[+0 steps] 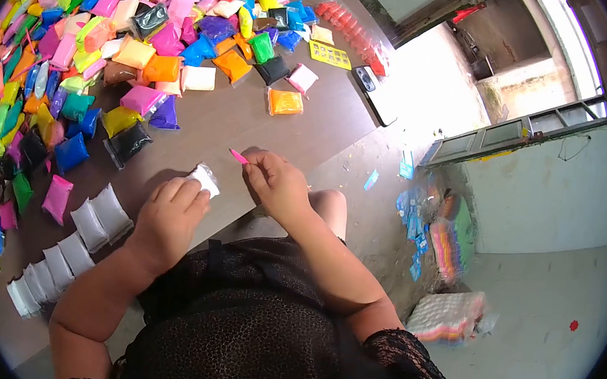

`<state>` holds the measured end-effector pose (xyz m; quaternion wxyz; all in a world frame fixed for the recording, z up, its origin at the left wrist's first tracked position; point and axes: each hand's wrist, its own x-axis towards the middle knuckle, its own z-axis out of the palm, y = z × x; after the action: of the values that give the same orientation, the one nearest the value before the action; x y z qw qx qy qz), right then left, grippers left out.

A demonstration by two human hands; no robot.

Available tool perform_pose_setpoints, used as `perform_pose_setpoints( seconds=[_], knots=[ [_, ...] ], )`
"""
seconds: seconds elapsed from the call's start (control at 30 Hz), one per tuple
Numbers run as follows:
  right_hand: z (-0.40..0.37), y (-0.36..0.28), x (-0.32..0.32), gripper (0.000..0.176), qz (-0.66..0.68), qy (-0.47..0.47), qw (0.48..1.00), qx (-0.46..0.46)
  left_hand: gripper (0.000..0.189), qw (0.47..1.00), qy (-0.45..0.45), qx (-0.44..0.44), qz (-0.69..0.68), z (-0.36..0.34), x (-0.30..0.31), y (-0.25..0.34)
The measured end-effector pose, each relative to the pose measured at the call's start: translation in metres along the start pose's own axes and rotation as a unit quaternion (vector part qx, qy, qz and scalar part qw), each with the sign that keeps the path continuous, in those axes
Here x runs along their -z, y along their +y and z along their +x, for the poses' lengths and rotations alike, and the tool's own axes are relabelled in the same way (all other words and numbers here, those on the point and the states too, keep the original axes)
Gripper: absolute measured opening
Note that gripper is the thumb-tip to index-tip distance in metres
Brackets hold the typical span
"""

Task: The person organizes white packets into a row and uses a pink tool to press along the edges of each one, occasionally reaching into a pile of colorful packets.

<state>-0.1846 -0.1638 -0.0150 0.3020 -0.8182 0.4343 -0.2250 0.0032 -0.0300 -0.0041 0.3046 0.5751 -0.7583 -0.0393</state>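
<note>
Near the centre of the frame, just above the tabletop's near edge, the left hand (172, 209) has its fingers curled together over a small white packet (207, 181), gripping it with the film end poking out past the fingertips; its thumb's hold underneath is hidden. To its right, the right hand (276, 185) pinches a slim pink pointed tool (237, 156) between thumb and fingertips, tip toward the upper left, apart from the packet. The step in hand seems to be steadying or placing that packet on the brown table (219, 144). Similar white sachets (75, 254) lie lined up at lower left, while a heap of coloured sachets (75, 40) fills the upper left. The next move would call for a firm hold on the slippery-looking film and care with the tool's point.
</note>
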Motion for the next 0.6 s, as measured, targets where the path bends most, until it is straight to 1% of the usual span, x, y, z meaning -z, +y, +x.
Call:
perform_pose_setpoints(
  seconds=[0.03, 0.1, 0.17, 0.23, 0.27, 0.3, 0.33, 0.37, 0.4, 0.43, 0.53, 0.57, 0.6],
  knots=[
    [0.000, -0.001, 0.001, 0.016, 0.002, 0.002, 1.000, 0.002, 0.026, 1.000, 0.001, 0.001, -0.001, 0.000, -0.001, 0.001],
    [-0.001, -0.005, 0.003, 0.015, 0.003, 0.004, 1.000, 0.002, 0.028, 0.998, 0.020, -0.020, 0.056, 0.002, 0.001, 0.006],
    [-0.003, -0.009, 0.003, 0.013, 0.034, 0.036, 0.999, -0.008, 0.028, 0.998, 0.018, -0.024, 0.056, 0.004, -0.002, 0.007],
    [0.000, 0.027, -0.014, 0.013, 0.115, 0.057, 0.991, 0.045, 0.029, 0.997, -0.011, -0.008, 0.082, 0.000, -0.002, 0.010],
    [-0.003, 0.014, -0.002, 0.013, 0.132, -0.015, 0.987, -0.093, 0.030, 0.995, -0.014, -0.007, 0.101, -0.001, -0.002, 0.012],
    [-0.003, 0.006, 0.005, 0.015, 0.168, -0.029, 0.979, -0.111, 0.031, 0.993, -0.015, -0.005, 0.120, -0.003, -0.003, 0.014],
    [-0.005, 0.016, 0.001, 0.014, 0.169, 0.012, 0.985, -0.028, 0.034, 0.990, -0.025, -0.001, 0.136, -0.008, -0.005, 0.017],
    [-0.007, -0.004, 0.010, 0.013, 0.132, 0.010, 0.990, -0.048, 0.036, 0.988, -0.032, -0.001, 0.151, -0.009, -0.007, 0.019],
    [-0.010, -0.013, 0.014, 0.012, 0.110, -0.004, 0.993, -0.043, 0.038, 0.981, -0.060, -0.010, 0.185, -0.010, -0.004, 0.022],
    [-0.013, -0.018, 0.015, 0.010, 0.084, -0.014, 0.996, -0.041, 0.038, 0.981, -0.063, 0.000, 0.186, -0.011, -0.004, 0.023],
    [-0.018, -0.030, 0.012, 0.008, 0.074, -0.044, 0.995, -0.046, 0.035, 0.967, -0.070, -0.030, 0.241, -0.012, -0.007, 0.023],
    [-0.019, -0.030, 0.007, 0.008, 0.075, -0.049, 0.995, -0.046, 0.035, 0.968, -0.072, -0.025, 0.241, -0.012, -0.007, 0.023],
    [-0.018, -0.029, 0.002, 0.008, 0.054, -0.038, 0.998, 0.014, 0.035, 0.968, -0.058, -0.030, 0.243, -0.012, -0.008, 0.022]
  ],
)
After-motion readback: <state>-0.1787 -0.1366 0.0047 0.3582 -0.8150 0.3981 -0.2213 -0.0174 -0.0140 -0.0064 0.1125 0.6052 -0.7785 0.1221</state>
